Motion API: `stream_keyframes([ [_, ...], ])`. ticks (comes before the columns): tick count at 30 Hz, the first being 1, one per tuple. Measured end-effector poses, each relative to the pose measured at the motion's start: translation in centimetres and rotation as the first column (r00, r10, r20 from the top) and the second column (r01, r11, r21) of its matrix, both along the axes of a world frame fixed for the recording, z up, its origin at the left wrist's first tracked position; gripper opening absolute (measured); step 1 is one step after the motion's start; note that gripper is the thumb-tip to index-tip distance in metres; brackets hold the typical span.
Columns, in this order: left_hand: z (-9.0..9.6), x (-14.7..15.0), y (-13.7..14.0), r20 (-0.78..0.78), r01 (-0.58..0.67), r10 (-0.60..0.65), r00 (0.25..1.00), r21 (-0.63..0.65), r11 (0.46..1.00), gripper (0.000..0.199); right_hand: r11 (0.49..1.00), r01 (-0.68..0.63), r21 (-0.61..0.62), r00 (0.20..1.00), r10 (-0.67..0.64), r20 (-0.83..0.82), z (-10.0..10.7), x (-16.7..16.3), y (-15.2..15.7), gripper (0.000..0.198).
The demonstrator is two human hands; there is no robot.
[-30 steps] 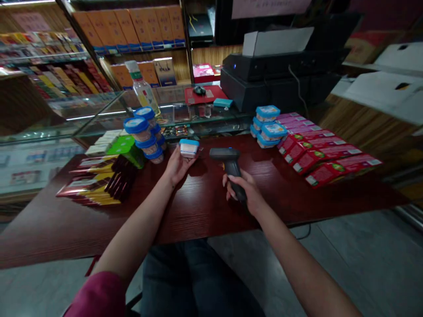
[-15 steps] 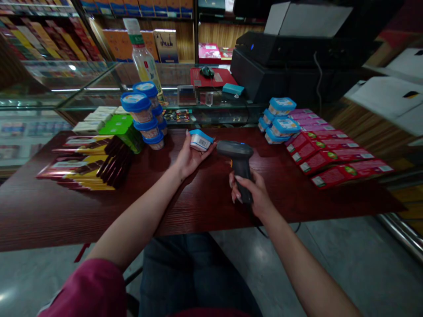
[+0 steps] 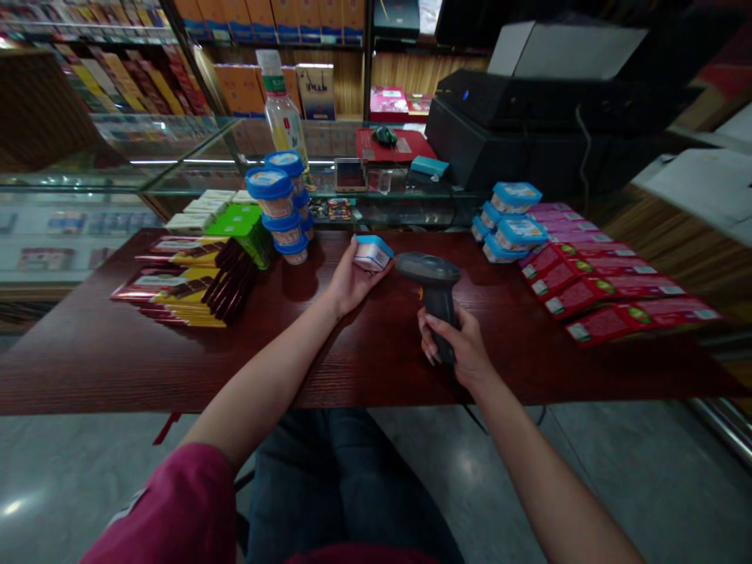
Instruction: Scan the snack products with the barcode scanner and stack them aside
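Note:
My left hand (image 3: 354, 283) is closed around a small tub with a blue lid (image 3: 374, 252), tilted so that a barcode on its side faces right. In my right hand (image 3: 455, 345) is a dark barcode scanner (image 3: 432, 270), gripped by its handle, with its head pointing left at the tub. A small gap lies between scanner head and tub. To the right, similar blue-lidded tubs (image 3: 517, 233) are stacked by the red boxes (image 3: 623, 286). Round tubs with blue lids (image 3: 270, 192) stand stacked left of my left hand.
Chocolate packs (image 3: 182, 286), a green box (image 3: 238, 223) and pale boxes (image 3: 203, 210) sit on the left of the brown table (image 3: 341, 360). Behind are a tall bottle (image 3: 285, 117), a glass counter (image 3: 229, 160) and black equipment (image 3: 499, 129). A cable hangs below the table's front edge.
The view has shifted, so everything sits somewhat further right in the picture. Both hands keep their hold on the tub and the scanner; the tub's barcode side has turned slightly further right.

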State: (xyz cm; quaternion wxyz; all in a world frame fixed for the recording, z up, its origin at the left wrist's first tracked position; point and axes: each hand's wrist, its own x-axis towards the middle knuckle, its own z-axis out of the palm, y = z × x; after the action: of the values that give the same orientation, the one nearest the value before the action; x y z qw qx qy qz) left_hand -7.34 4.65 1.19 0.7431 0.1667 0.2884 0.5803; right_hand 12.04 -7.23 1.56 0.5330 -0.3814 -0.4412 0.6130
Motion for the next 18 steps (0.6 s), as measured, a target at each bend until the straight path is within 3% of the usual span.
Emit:
stream_keyframes([
  [3,-0.6,-0.2,0.2,-0.145,-0.031,0.047,0.988,0.111,0.993,0.036,0.999,0.037,0.002,0.999,-0.037,-0.003,0.0,0.1,0.1,0.034],
  [5,-1.1,-0.6,0.3,-0.366,-0.034,0.128,0.922,0.254,0.967,0.033,0.999,0.054,-0.006,0.999,-0.054,-0.004,0.0,0.1,0.3,0.036],
  [6,-1.3,-0.9,0.3,-0.503,-0.020,0.202,0.840,0.343,0.939,0.033,0.998,0.057,-0.012,0.998,-0.057,-0.003,0.0,0.1,0.4,0.037],
  [8,-1.4,-1.8,0.0,-0.724,0.059,0.391,0.568,0.510,0.858,0.036,0.998,0.058,-0.017,0.998,-0.058,0.004,-0.1,0.1,0.5,0.039],
  [10,-1.4,-2.8,-0.9,-0.791,0.164,0.547,0.275,0.599,0.784,0.036,0.999,0.049,-0.016,0.999,-0.049,0.013,-0.2,0.1,0.6,0.040],
  [11,-1.4,-3.4,-1.6,-0.787,0.200,0.594,0.166,0.617,0.761,0.035,0.999,0.043,-0.012,0.999,-0.043,0.015,-0.3,0.1,0.6,0.041],
  [14,-1.6,-5.5,-4.5,-0.749,0.219,0.662,-0.028,0.642,0.735,0.037,1.000,0.031,0.003,0.999,-0.031,0.030,-0.5,0.2,0.5,0.041],
  [18,-1.8,-9.3,-8.7,-0.719,0.271,0.651,-0.243,0.594,0.757,0.040,1.000,0.015,0.019,0.998,-0.017,0.065,-0.6,0.4,0.3,0.037],
])
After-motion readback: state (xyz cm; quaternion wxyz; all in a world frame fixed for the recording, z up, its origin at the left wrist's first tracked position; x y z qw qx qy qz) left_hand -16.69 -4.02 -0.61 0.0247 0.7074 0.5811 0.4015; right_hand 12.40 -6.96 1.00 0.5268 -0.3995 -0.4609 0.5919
